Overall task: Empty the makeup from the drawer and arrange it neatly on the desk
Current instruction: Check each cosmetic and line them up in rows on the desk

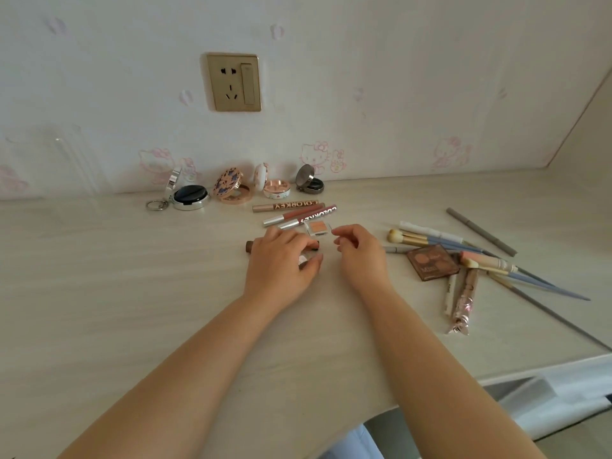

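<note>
Makeup lies out on the desk, and you are lining it up. Your left hand curls round a small brown tube; your right hand pinches the little peach pan. Next, I think, set both straight by the lip glosses.

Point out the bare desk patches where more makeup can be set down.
Bare: the wide stretch left of the left hand, in front of the silver compact; also the back right, between the wall and the grey pencil. Crowded: the brush pile and brown palette, right.
</note>
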